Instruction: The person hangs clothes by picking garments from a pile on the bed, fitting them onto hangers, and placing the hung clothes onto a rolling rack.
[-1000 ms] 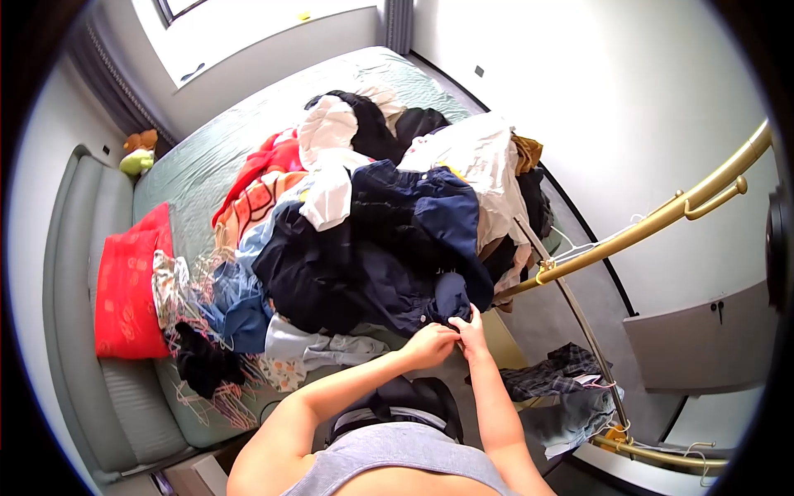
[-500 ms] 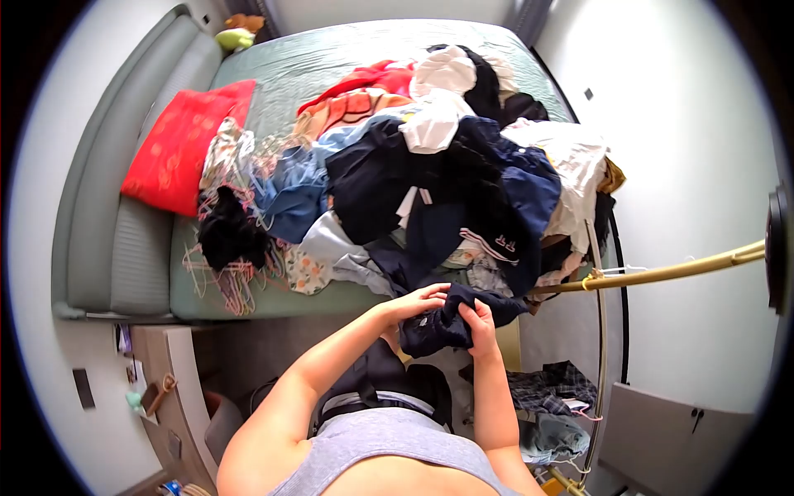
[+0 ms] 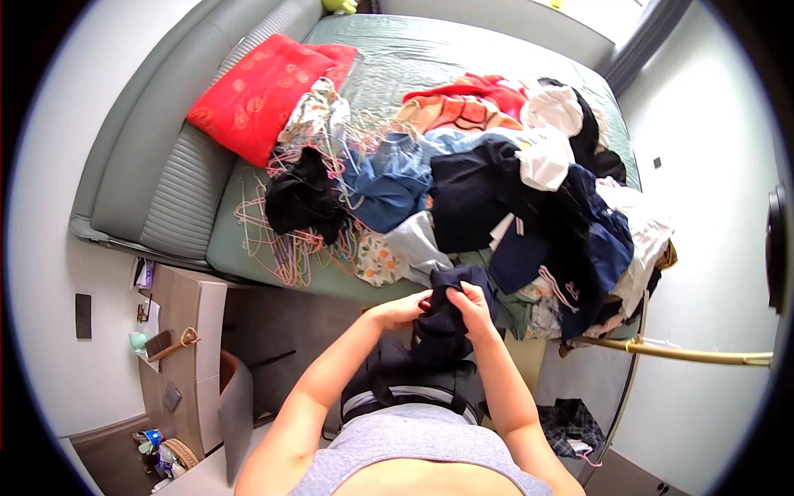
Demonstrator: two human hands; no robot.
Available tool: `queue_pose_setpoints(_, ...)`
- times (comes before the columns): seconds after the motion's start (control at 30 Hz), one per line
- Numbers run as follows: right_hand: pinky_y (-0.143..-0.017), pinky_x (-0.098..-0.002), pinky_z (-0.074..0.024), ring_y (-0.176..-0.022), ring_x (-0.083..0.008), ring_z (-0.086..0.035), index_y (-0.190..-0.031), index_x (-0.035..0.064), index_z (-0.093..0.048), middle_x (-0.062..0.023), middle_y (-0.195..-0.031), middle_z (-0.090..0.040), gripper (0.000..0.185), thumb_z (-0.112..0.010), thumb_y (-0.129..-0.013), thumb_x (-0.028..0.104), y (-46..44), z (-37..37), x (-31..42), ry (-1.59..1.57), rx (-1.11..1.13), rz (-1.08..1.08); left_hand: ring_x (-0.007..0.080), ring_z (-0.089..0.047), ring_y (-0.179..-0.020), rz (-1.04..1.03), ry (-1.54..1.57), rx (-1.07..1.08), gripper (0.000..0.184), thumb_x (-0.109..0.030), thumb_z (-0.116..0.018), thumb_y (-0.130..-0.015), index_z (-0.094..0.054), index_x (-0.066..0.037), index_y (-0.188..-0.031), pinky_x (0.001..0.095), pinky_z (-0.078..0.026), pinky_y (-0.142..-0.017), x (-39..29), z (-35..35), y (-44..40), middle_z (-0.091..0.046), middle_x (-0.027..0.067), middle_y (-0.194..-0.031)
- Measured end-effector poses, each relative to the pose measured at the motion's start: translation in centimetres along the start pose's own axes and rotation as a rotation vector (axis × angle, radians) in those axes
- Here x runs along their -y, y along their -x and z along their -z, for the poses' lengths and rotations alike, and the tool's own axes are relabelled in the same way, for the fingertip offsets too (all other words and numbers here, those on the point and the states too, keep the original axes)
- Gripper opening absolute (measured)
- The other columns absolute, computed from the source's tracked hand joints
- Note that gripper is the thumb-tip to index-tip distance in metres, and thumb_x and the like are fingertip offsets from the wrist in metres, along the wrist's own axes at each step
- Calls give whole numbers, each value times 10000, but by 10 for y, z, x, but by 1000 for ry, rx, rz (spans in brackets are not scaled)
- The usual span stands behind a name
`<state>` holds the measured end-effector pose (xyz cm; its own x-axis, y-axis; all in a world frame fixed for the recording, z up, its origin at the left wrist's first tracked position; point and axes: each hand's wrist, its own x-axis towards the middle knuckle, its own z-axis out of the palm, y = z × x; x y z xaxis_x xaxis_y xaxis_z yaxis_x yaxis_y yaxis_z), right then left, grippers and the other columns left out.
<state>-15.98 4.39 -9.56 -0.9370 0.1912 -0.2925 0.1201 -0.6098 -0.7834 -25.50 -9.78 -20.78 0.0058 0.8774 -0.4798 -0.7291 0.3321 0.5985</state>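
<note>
A bunched dark navy garment (image 3: 445,318) hangs between my hands in front of my torso, at the near edge of the bed; its exact kind is hard to tell. My left hand (image 3: 402,311) grips its left side. On the upper right of the cloth my right hand (image 3: 471,308) is closed, thumb on top. Just beyond lies a big heap of clothes, with a black garment (image 3: 471,194), a light grey-blue garment (image 3: 420,242) and a floral cloth (image 3: 379,260) nearest. Blue denim (image 3: 389,182) lies to the left of them.
Tangled hangers (image 3: 289,256) and a black cloth (image 3: 306,198) lie on the bed's left side, below a red pillow (image 3: 265,99). A gold rail (image 3: 686,350) runs at right, with a plaid garment (image 3: 571,426) lower down. A desk (image 3: 186,339) and chair (image 3: 236,405) stand at left.
The view has turned left, so the bed and heap sit further right. My hands have shifted on the navy garment, which now hangs lower and more vertically between them.
</note>
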Motion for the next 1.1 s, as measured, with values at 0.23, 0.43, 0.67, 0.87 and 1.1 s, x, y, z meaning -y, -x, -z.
queue_pose_setpoints(0.23, -748, -316, -540, -837, -195, -653, -1042, 32, -599, -78, -961, -658, 189, -502, -921, 139, -143, -29, -3, -275, -160, 197, 155, -613, -782, 44, -81, -368, 314, -122, -588, -750, -592, -15, -1045, 292, -505, -647, -114, 135, 109, -638, 45, -912)
queue_pose_setpoints(0.43, -488, -260, -479, -591, -150, -578, -1028, 31, -576, -55, -853, -614, 217, -537, -859, 161, -262, -12, -108, 294, -655, -257, 189, -602, -759, -489, 367, -848, 226, 19, -579, -671, -575, -67, -880, 318, -514, -613, -159, 226, 164, -608, 47, -828)
queue_pose_setpoints(0.67, -876, -316, -465, -971, -237, -616, -1108, -24, -556, -158, -1053, -625, 298, -536, -823, 63, -386, -30, -170, 819, -443, 227, 145, -581, -720, -669, 435, -1112, 141, 22, -622, -796, -528, -81, -818, 290, -488, -625, -142, 267, 170, -592, 31, -811)
queue_pose_setpoints(0.87, -989, -377, -377, -1153, -362, -488, -1274, -46, -414, -269, -1208, -514, 607, -610, -782, 250, -530, -34, -202, 1213, -270, 166, 147, -542, -967, -623, 394, -1237, 226, -50, -531, -851, -601, -63, -1065, 275, -414, -878, -132, 277, 162, -598, 34, -1024)
queue_pose_setpoints(1.1, -678, -362, -466, -739, -258, -608, -964, -4, -614, -137, -796, -640, 330, -621, -823, 294, -569, -53, -227, 1259, -308, 56, 152, -567, -974, -634, 454, -1114, 245, 15, -551, -834, -609, -1, -1072, 269, -431, -899, -135, 275, 169, -605, 50, -1061)
